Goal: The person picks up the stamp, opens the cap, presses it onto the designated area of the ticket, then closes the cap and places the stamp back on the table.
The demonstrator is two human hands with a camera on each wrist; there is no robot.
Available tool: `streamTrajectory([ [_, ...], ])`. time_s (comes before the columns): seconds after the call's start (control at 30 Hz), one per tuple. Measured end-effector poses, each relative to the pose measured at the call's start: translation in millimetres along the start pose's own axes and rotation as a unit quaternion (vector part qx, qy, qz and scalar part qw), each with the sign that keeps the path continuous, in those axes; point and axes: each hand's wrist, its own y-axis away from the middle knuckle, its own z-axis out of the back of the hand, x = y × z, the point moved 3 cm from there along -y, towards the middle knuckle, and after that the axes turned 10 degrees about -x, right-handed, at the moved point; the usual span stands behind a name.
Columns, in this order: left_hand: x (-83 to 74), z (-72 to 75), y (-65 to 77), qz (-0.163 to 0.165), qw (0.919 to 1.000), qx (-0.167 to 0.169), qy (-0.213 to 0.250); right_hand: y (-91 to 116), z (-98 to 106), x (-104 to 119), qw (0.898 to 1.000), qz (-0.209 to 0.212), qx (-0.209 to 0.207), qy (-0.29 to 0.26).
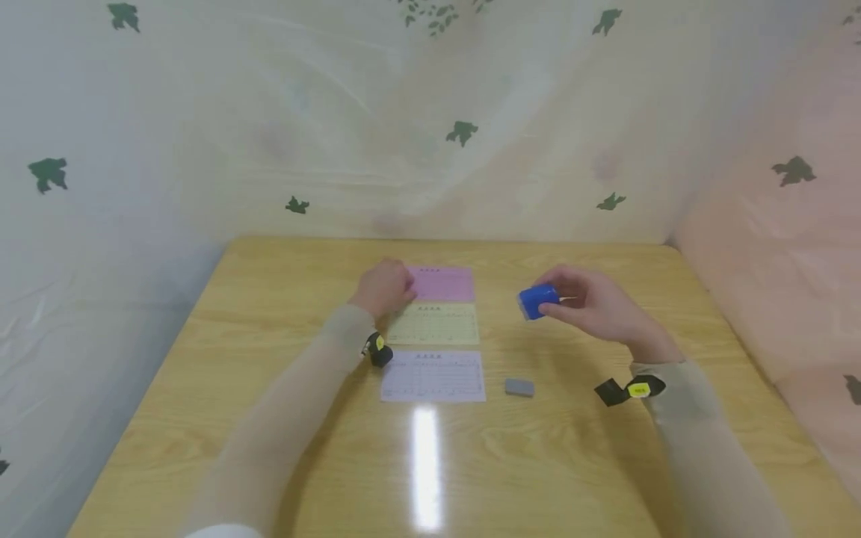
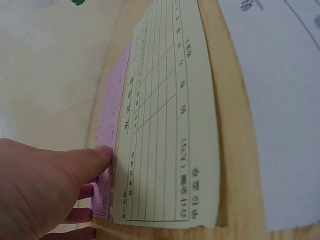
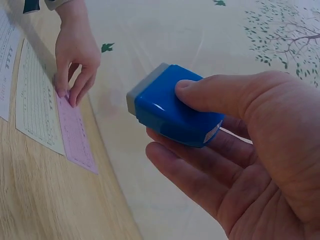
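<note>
A blue stamp (image 3: 172,102) with a pale grey end is held in my right hand (image 1: 595,302), above the table. The thumb lies on its upper side and the fingers are under it. My left hand (image 1: 386,288) rests its thumb and fingertips on the left end of a pink slip (image 1: 440,284), the farthest of three printed forms in a column. Nearer lies a yellow slip (image 1: 433,324), with a white slip (image 1: 433,376) nearest of all. To the right of the white slip, a small grey cap-like block (image 1: 519,387) lies on the table.
The forms lie on a wooden table (image 1: 269,314) that ends at a pale curtain (image 1: 377,134) with green bird prints. A bright light reflection crosses the near tabletop. Small black cameras are strapped to both wrists.
</note>
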Motion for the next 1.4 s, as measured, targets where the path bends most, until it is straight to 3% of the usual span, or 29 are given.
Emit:
streamTrajectory([
  [0.2,-3.5,0.8,-0.5,0.003,1.0,0.001,-0.003,-21.3,-11.9,0.9,1.0,0.013,-0.011,0.005],
  [0.57,-8.3,-4.2,-5.0,0.008,0.9998,0.017,-0.01,-67.6,-49.9,-8.5,0.998,-0.001,-0.069,-0.014],
  [0.77,-13.5,-4.6,-6.6,0.016,0.9995,0.027,-0.005,-75.5,-66.4,-11.2,0.996,-0.064,-0.066,0.002],
  [1.03,-15.1,-8.4,-10.5,0.02,0.9995,0.023,0.0,-79.9,-88.8,-29.8,0.991,-0.115,-0.07,-0.002],
  [1.4,-18.0,-10.7,-11.4,0.018,0.9995,0.019,-0.015,-79.5,-107.3,-43.1,0.987,-0.135,-0.075,0.045],
])
